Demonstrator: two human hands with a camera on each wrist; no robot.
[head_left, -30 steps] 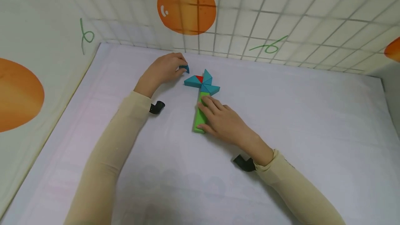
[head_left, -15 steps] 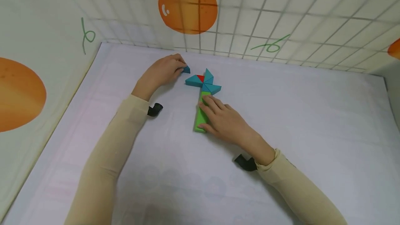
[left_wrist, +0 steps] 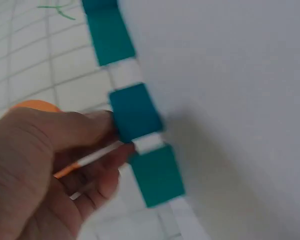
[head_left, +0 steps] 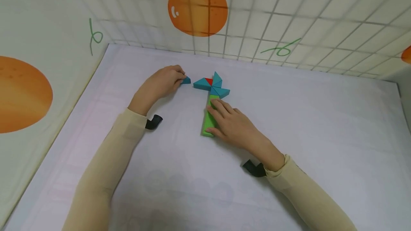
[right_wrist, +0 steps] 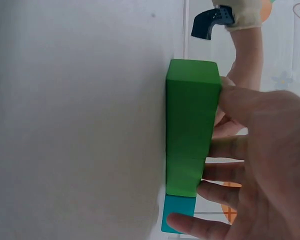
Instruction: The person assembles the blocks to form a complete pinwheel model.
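In the head view my left hand (head_left: 162, 83) pinches a small dark blue block (head_left: 186, 80) between thumb and fingertips, low over the table. The left wrist view shows the thumb against that dark blue block (left_wrist: 136, 112), with teal blocks (left_wrist: 157, 175) on either side of it. Just right of it lies a pinwheel shape of blue triangular blocks (head_left: 216, 80) with a red triangle (head_left: 209, 81) among them. A long green stem (head_left: 209, 118) runs from the shape toward me. My right hand (head_left: 232, 124) rests along this stem, fingers spread and thumb near its close end.
A white sheet (head_left: 289, 117) covers the table. Behind stands a wall with a grid pattern and a printed orange (head_left: 198, 8); another cloth wall (head_left: 48, 27) rises at the left. Black curved pieces (head_left: 154, 122) stick out from both sleeves.
My left hand has drawn toward me and slightly left, carrying the blue block from behind the left blade to beside its tip. My right hand stays on the green stem.
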